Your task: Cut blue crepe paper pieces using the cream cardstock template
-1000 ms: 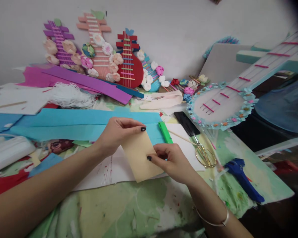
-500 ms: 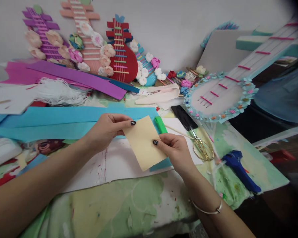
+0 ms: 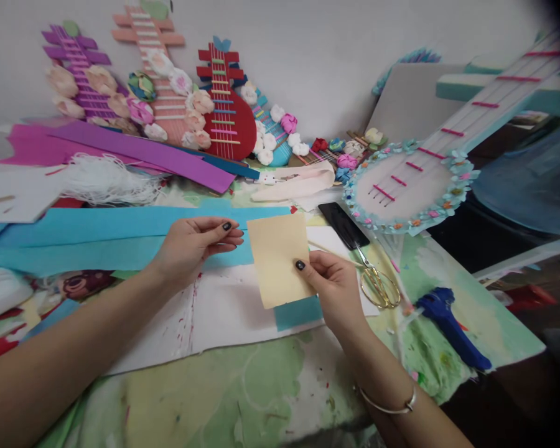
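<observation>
A pale yellow sheet of crepe paper [image 3: 277,258], roughly rectangular, is held up over the table. My right hand [image 3: 338,289] pinches its right edge, thumb in front and fingers behind. Just left of the sheet is my left hand [image 3: 203,242], apart from it, with loosely bent fingers and nothing in them. Below the sheet lies a small teal piece of paper [image 3: 298,313] on a white board [image 3: 233,317]. Long blue paper strips [image 3: 107,223] stretch behind my left hand.
Gold-handled scissors [image 3: 380,287] lie right of my right hand, by a black phone [image 3: 338,224]. A blue glue gun [image 3: 455,330] rests near the table's right edge. Decorated paper lutes [image 3: 228,118] lean along the wall. A white flower-edged lute [image 3: 408,193] stands at right.
My left hand has let go of the yellow paper and moved slightly left. In my right hand the sheet has turned more upright and now covers the green object behind it.
</observation>
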`<state>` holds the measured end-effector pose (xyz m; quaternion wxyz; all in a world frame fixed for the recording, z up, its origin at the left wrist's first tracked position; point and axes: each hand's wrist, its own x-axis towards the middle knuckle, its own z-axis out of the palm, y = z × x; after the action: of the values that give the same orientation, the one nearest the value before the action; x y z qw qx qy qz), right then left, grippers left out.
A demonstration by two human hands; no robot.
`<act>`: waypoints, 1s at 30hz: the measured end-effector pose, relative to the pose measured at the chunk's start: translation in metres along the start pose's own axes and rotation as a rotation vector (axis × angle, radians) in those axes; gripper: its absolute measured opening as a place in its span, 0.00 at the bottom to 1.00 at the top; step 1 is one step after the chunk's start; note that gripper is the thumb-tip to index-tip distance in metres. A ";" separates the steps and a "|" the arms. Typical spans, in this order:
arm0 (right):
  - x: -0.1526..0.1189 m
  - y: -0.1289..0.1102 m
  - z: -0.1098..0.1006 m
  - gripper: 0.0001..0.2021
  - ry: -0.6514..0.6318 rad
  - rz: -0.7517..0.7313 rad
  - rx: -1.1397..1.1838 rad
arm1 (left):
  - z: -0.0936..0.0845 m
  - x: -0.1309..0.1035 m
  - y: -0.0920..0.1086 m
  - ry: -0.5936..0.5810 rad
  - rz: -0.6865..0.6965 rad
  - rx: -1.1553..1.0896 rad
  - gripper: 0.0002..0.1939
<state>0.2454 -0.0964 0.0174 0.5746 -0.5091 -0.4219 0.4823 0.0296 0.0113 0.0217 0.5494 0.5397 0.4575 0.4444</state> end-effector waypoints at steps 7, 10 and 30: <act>-0.001 0.003 0.005 0.16 -0.051 0.013 -0.095 | 0.017 -0.020 0.012 -0.247 0.069 -0.101 0.22; -0.001 0.002 0.006 0.16 -0.144 0.016 -0.196 | 0.019 -0.024 0.017 -0.197 0.066 0.039 0.19; 0.071 -0.021 -0.033 0.19 0.044 -0.078 -1.401 | -0.032 0.021 -0.005 -0.006 0.136 0.998 0.12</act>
<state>0.2926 -0.0331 0.0338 0.1364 -0.7536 -0.6396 0.0656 0.0023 0.0380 0.0158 0.1957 0.7664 0.5765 0.2048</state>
